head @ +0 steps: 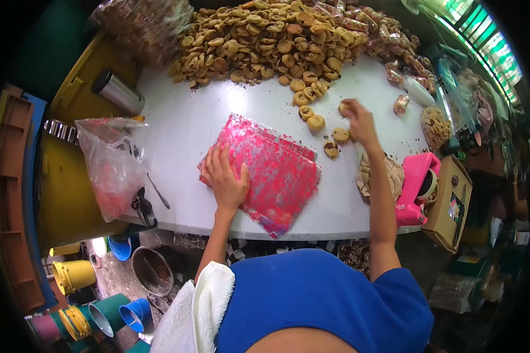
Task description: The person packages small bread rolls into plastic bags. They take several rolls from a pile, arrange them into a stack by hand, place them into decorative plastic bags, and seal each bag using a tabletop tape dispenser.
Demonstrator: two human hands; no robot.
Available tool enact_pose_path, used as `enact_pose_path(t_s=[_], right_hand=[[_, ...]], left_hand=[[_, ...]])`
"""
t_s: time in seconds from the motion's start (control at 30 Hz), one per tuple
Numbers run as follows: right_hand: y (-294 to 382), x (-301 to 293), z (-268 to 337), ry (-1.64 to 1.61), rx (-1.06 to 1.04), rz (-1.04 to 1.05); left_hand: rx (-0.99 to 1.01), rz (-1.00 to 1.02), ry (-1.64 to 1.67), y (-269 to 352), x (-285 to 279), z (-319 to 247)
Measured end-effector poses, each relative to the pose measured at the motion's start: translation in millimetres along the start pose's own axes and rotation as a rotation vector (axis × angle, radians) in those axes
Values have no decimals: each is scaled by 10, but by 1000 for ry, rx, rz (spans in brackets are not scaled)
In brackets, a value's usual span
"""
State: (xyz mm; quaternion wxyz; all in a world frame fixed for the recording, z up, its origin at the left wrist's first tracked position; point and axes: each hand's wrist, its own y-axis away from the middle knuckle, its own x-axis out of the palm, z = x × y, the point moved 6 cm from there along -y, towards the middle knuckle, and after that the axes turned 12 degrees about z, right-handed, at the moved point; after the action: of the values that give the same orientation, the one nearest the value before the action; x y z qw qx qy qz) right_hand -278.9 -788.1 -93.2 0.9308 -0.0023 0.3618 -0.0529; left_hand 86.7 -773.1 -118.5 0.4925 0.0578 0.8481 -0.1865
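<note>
My left hand (225, 178) lies on the left part of a stack of pink and silver patterned plastic wrappers (278, 176), fingers spread, on the white table (185, 132). At the right, my right hand (357, 117) has its fingertips at a small round cookie (344, 109); whether they grip it is not plain. Several loose cookies (316, 122) lie between this hand and the wrappers, and one broken cookie (331, 150) shows a dark filling. A big heap of cookies (256, 44) covers the far side of the table.
Wrapped cookies (395, 39) are piled at the far right. A pink tape dispenser (413, 189), a beige cloth (380, 176) and a cardboard box (448, 203) are at the near right. On the left are a clear plastic bag (115, 167), a spoon (159, 192) and a steel tumbler (118, 92).
</note>
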Motion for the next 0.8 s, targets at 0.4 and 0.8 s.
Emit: enact_pose_path(t_s=[0.4,0.8], right_hand=[[889,285,93,268,280,204],[911,800,597,214,16,616]], left_hand=[[-6,-36,25,44,-12,27],[-27,-25,12,48,25,76]])
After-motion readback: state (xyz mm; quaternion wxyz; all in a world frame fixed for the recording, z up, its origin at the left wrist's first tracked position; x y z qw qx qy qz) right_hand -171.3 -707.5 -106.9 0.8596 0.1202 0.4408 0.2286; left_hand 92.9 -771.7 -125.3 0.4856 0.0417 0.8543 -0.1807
